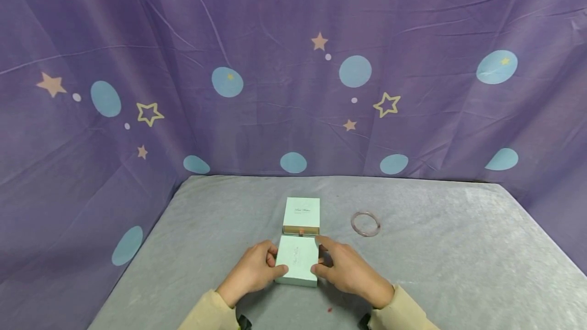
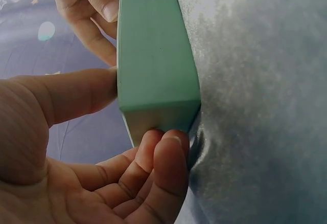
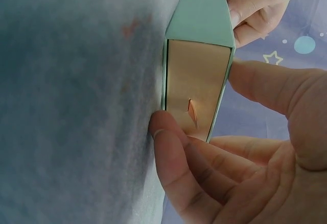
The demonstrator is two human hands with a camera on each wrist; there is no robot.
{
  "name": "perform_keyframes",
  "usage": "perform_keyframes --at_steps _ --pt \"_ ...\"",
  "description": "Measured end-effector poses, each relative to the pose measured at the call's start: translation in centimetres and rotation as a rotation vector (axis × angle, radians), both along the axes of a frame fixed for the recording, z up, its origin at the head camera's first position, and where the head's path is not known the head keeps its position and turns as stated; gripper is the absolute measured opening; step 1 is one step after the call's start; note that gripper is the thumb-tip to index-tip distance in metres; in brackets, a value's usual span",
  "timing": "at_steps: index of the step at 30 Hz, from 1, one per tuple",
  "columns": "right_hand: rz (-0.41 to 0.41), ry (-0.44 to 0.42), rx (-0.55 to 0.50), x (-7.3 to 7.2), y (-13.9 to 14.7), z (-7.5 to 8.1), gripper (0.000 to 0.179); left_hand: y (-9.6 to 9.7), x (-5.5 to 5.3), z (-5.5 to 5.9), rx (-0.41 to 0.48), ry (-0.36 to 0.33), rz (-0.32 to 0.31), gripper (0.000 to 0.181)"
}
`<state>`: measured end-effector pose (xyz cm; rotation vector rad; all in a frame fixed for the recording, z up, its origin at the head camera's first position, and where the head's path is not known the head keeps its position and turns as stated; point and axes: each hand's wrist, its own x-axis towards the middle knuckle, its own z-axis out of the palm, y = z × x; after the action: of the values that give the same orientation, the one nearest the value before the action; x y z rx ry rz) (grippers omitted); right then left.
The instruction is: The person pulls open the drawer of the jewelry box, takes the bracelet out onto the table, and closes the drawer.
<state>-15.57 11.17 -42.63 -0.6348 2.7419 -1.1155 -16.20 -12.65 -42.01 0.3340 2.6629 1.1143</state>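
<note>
Both hands hold a pale green drawer-style gift box (image 1: 297, 256) at the near middle of the table. My left hand (image 1: 257, 266) grips its left side, thumb on the top edge and fingertips low on the box in the left wrist view. On the other side, my right hand (image 1: 346, 270) pinches it with the thumb on top and fingers lower down. The right wrist view shows the box's tan drawer front (image 3: 196, 75) with a small orange ribbon tab (image 3: 192, 112). What is inside the box is hidden.
Just beyond the held box lies a second pale green box (image 1: 301, 210), its gold-brown drawer side and tab facing me. A translucent pinkish bangle (image 1: 365, 224) rests to the right. Grey cloth (image 1: 440, 248) covers the table, with a purple patterned curtain (image 1: 275, 116) behind and at the sides.
</note>
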Motion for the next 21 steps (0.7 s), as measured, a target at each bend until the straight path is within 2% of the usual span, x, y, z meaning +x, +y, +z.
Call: perform_keyframes --at_steps 8,15,21 --pt "0.003 0.005 0.003 -0.1 0.0 -0.1 0.064 -0.2 -0.2 -0.5 0.058 -0.008 0.003 0.038" --pt "0.019 -0.017 0.0 -0.2 0.0 -0.1 0.066 -0.4 0.5 -0.7 0.141 -0.104 0.024 0.037" --pt "0.024 -0.019 -0.005 -0.2 0.1 -0.1 0.065 0.0 1.0 -1.6 0.265 -0.151 0.078 0.036"
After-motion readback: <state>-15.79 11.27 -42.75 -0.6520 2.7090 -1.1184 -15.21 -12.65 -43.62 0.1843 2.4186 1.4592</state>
